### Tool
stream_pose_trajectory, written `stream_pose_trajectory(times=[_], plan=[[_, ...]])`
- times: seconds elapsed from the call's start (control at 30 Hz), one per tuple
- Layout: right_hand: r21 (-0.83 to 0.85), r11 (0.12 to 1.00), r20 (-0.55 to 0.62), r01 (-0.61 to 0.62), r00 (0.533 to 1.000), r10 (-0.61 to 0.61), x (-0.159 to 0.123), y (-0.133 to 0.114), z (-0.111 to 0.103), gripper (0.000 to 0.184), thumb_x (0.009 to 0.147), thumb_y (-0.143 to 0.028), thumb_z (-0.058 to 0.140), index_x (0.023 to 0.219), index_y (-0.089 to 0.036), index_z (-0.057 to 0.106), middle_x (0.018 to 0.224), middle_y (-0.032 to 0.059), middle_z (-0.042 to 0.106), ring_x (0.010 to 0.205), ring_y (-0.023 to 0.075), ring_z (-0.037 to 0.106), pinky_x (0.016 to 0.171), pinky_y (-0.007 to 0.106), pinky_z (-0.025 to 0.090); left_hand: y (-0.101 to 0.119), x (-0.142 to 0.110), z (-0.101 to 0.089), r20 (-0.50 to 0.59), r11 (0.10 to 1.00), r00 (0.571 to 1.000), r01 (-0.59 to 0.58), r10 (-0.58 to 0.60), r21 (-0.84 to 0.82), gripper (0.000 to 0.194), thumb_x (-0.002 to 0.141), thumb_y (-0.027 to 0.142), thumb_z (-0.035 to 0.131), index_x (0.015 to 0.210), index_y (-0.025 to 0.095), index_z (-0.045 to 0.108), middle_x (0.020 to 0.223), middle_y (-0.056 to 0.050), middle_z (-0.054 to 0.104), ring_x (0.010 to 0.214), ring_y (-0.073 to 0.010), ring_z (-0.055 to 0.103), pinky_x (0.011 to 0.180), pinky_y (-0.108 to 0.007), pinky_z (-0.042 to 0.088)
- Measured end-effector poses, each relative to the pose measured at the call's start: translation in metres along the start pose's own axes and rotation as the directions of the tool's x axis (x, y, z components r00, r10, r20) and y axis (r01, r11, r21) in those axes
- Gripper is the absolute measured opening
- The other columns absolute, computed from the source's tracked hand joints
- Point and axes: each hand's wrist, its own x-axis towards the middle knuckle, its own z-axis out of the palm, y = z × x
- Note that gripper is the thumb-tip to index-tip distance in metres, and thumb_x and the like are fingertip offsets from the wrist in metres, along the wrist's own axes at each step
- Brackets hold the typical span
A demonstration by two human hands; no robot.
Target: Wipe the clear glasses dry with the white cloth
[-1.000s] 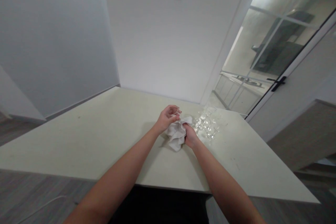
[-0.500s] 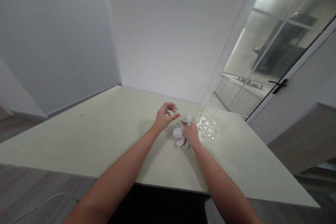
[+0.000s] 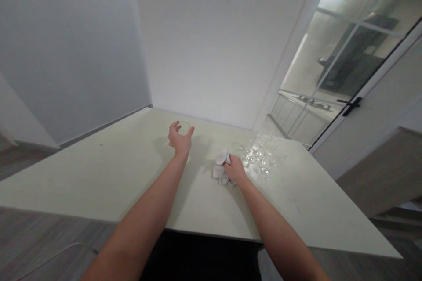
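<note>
With fingers and thumb curved around its sides, my left hand holds a clear drinking glass, rim up, over the far middle of the table. Its lower part is hidden behind my hand. My right hand is closed on a crumpled white cloth, which hangs down toward the tabletop. Just right of that hand stands a cluster of several clear stemmed glasses, close together and hard to tell apart.
The pale table runs up to a white wall at the back. A glass-paned door with a black handle is at the right. A thin cable lies on the floor at the lower left.
My left hand has moved left with the glass, away from the cloth. My right hand and the cloth have shifted slightly left.
</note>
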Motion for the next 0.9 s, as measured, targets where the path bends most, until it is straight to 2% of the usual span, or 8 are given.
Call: stream_pose_trajectory(times=[0.27,0.43,0.8,0.9], plan=[[-0.05,0.999,0.034,-0.006,0.999,0.008,-0.001,-0.002,-0.001,0.013,0.079,-0.025,0.056,0.087,-0.02,0.065,0.084,0.0037,0.07,0.077,0.0172,0.063,0.065,0.024,0.041,-0.002,0.01,-0.002,-0.049,0.999,0.999,0.018,-0.016,0.036,0.062,0.067,0.041,0.076,0.118,0.027,0.044,0.115,-0.005,0.062,0.11,-0.0249,0.054,0.096,-0.047,0.03],[-0.036,0.999,0.056,-0.01,0.998,0.012,-0.001,0.0,0.0,0.012,0.078,-0.025,0.058,0.087,-0.021,0.065,0.085,0.0037,0.07,0.079,0.0167,0.063,0.067,0.023,0.043,-0.006,0.011,0.0,-0.074,0.999,0.997,-0.011,0.015,0.053,0.063,0.065,0.041,0.077,0.118,0.026,0.046,0.119,-0.006,0.058,0.111,-0.0264,0.051,0.095,-0.048,0.031],[-0.059,0.998,0.07,-0.027,0.997,0.031,-0.002,-0.004,-0.001,0.014,0.078,-0.024,0.058,0.089,-0.021,0.065,0.083,0.004,0.069,0.079,0.0179,0.063,0.067,0.024,0.044,-0.015,0.014,0.006,-0.046,0.998,0.999,0.01,-0.013,-0.064,0.07,0.064,0.032,0.078,0.123,0.025,0.042,0.116,-0.006,0.057,0.104,-0.0233,0.056,0.097,-0.049,0.032],[-0.049,0.999,0.072,-0.023,0.997,0.027,-0.002,-0.004,-0.001,0.015,0.078,-0.024,0.057,0.089,-0.021,0.065,0.085,0.0037,0.07,0.08,0.0178,0.063,0.067,0.024,0.044,-0.02,0.015,0.008,-0.012,0.988,1.0,0.017,-0.019,-0.152,0.068,0.064,0.028,0.077,0.121,0.024,0.041,0.113,-0.007,0.057,0.101,-0.0215,0.057,0.095,-0.044,0.038]])
